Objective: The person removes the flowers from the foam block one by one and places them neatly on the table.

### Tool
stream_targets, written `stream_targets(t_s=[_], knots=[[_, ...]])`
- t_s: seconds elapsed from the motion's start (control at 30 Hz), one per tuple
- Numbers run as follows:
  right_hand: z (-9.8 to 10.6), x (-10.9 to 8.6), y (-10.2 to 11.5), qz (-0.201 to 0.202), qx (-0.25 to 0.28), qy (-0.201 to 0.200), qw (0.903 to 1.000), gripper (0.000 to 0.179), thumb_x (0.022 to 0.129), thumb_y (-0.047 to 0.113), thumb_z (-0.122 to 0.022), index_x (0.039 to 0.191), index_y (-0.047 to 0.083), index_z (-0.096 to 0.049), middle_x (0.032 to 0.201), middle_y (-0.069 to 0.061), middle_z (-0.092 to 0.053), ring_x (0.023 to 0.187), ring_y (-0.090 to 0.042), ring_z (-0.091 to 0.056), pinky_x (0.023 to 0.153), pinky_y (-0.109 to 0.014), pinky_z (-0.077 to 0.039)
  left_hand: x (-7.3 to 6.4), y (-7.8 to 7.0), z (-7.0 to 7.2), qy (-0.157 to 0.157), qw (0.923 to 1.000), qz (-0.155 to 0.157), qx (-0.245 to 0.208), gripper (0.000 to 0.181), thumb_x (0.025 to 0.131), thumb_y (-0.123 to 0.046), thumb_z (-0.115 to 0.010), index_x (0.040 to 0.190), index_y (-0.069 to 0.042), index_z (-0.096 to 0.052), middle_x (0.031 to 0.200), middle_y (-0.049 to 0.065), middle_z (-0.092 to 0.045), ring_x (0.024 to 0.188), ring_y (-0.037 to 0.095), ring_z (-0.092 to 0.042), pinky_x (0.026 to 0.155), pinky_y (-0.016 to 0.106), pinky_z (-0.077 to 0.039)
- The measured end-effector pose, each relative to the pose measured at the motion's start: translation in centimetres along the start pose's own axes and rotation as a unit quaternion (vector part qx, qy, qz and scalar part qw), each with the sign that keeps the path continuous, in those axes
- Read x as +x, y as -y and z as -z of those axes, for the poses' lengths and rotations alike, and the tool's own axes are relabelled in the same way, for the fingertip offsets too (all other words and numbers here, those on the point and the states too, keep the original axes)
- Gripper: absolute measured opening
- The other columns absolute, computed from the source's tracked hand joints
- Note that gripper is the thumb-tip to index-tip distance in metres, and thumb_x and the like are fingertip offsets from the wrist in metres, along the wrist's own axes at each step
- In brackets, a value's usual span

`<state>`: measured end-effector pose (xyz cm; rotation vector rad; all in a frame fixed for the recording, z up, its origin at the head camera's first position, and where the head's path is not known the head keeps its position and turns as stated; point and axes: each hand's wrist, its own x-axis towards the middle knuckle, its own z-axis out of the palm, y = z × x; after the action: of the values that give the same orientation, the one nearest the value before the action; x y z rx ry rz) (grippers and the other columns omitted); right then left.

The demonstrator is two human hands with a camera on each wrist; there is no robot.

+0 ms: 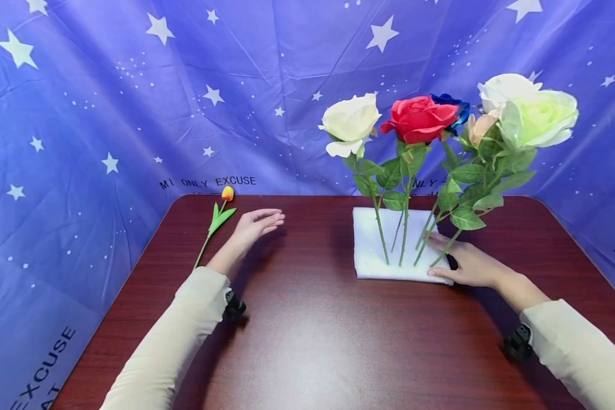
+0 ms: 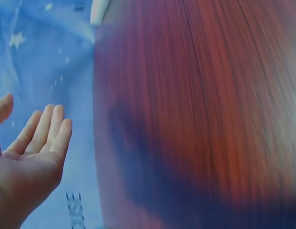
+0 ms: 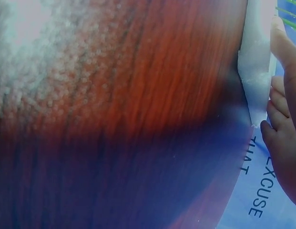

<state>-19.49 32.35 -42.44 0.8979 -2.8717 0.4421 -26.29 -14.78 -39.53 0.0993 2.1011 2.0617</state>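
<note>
Roses (image 1: 419,121) in red, white, blue and green stand in a white rectangular foam slab (image 1: 366,250), head view, right hand (image 1: 474,265) gripping its right end. Left wrist: left hand (image 2: 34,162) empty, fingers straight. Right wrist: fingers hug the slab; uneven tugging could topple top-heavy stems.

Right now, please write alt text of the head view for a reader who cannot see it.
A person's right hand holds the right side of a white block with tall roses standing in it. The left hand, empty, is near a single orange-yellow tulip on a dark red table.
</note>
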Motion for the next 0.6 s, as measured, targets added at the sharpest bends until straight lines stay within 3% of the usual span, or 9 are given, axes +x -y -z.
stream_targets(t_s=[0.07, 0.17, 0.33, 0.47, 0.6], knots=[[0.0, 0.0, 0.0, 0.001, 0.0, -0.001, 1.0, 0.07, 0.08, 0.036, -0.077, 0.135, 0.001, -0.053, 0.142, -0.029, -0.048, 0.123, -0.043, -0.054, 0.092, -0.045, -0.046, 0.2, 0.0, -1.1, 0.013, 0.9999, -0.008, 0.003, 0.041, 0.096, -0.003, -0.055, 0.132, 0.013, -0.048, 0.134, 0.033, -0.052, 0.103, 0.014, -0.069, 0.113, 0.048, -0.041], [0.0, 0.0, 0.0, 0.001, 0.001, -0.001, 1.0, 0.07, 0.08, 0.036, -0.077, 0.135, 0.001, -0.053, 0.142, -0.029, -0.048, 0.122, -0.043, -0.054, 0.091, -0.045, -0.046, 0.5, 0.0, -2.6, 0.019, 0.999, -0.022, 0.035, 0.04, 0.093, -0.005, -0.06, 0.13, 0.009, -0.054, 0.131, 0.027, -0.058, 0.111, 0.016, -0.066, 0.109, 0.038, -0.048], [-0.1, 0.0, 0.0, 0.003, 0.0, 0.001, 1.0, 0.07, 0.08, 0.036, -0.077, 0.136, 0.001, -0.053, 0.141, -0.029, -0.048, 0.121, -0.044, -0.055, 0.09, -0.048, -0.047, 0.8, 0.0, -5.1, 0.036, 0.9967, -0.046, 0.055, 0.04, 0.089, -0.006, -0.067, 0.126, 0.004, -0.059, 0.127, 0.021, -0.063, 0.102, 0.006, -0.068, 0.094, 0.02, -0.054], [-0.1, 0.0, -0.2, 0.009, -0.002, -0.004, 1.0, 0.07, 0.079, 0.036, -0.078, 0.135, 0.002, -0.053, 0.141, -0.028, -0.049, 0.121, -0.043, -0.055, 0.091, -0.042, -0.047, 1.1, 0.2, -7.4, 0.063, 0.9964, -0.053, 0.018, 0.042, 0.087, -0.001, -0.066, 0.127, 0.008, -0.057, 0.128, 0.025, -0.061, 0.111, 0.022, -0.067, 0.096, 0.024, -0.056], [-0.1, 0.0, -0.2, 0.013, -0.002, -0.01, 0.9999, 0.069, 0.078, 0.035, -0.078, 0.134, 0.002, -0.054, 0.14, -0.028, -0.05, 0.121, -0.043, -0.055, 0.09, -0.036, -0.046, 1.3, 0.6, -9.7, 0.094, 0.9935, -0.063, -0.009, 0.043, 0.087, 0.003, -0.065, 0.128, 0.01, -0.054, 0.13, 0.03, -0.057, 0.122, 0.041, -0.057, 0.098, 0.028, -0.056]])
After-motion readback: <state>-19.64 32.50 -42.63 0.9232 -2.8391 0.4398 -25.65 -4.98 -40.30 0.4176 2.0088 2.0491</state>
